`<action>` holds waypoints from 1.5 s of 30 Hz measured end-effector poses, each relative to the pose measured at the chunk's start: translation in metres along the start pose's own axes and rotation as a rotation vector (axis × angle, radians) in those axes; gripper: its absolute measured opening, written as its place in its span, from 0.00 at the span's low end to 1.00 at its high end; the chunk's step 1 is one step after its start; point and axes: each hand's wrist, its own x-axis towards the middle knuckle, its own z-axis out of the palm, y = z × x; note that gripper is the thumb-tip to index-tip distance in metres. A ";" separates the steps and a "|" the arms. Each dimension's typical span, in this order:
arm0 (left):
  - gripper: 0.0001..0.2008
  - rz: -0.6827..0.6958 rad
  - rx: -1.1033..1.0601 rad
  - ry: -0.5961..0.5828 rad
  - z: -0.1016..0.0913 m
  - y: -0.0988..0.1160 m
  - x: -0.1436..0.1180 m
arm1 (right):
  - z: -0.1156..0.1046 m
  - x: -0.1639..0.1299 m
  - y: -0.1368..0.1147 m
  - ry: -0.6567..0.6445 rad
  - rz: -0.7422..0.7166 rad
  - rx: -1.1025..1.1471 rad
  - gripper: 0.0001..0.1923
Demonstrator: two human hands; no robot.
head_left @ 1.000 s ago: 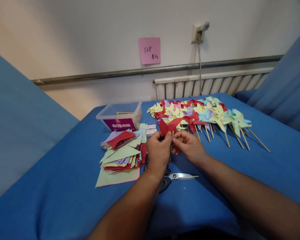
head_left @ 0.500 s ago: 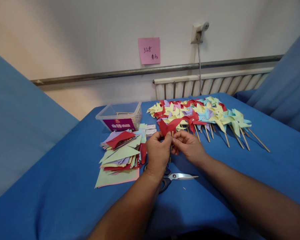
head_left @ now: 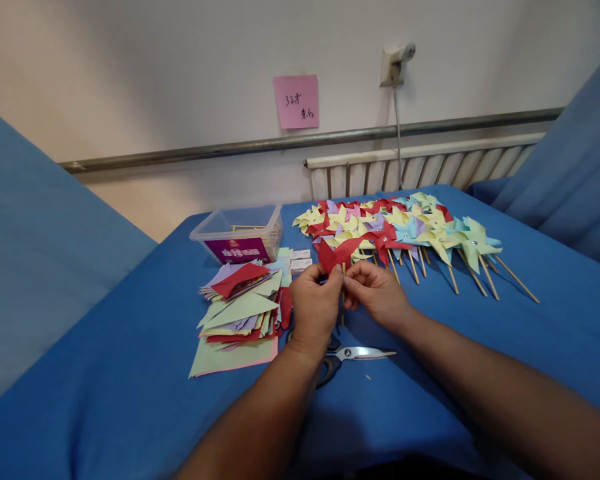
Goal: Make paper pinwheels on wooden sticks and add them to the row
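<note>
A red paper pinwheel (head_left: 337, 253) on a thin wooden stick is pinched between both hands above the blue table (head_left: 130, 393). My left hand (head_left: 315, 308) grips its left side at the centre. On the right, the fingertips of my right hand (head_left: 377, 293) close on the centre and the stick. A row of finished pinwheels (head_left: 405, 230) in yellow, red, purple and light blue lies just behind my hands, sticks pointing toward me. To the left lies a stack of folded coloured paper (head_left: 240, 307).
Scissors (head_left: 353, 355) lie on the table under my wrists. A clear plastic box (head_left: 240, 235) with a purple label holds sticks at the back left. A pink note (head_left: 296, 101) hangs on the wall above a radiator (head_left: 420, 170). Blue fabric rises at both sides.
</note>
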 end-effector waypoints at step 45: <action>0.14 -0.464 -0.459 -0.342 0.000 -0.007 0.013 | -0.024 0.015 -0.010 0.100 0.074 0.173 0.17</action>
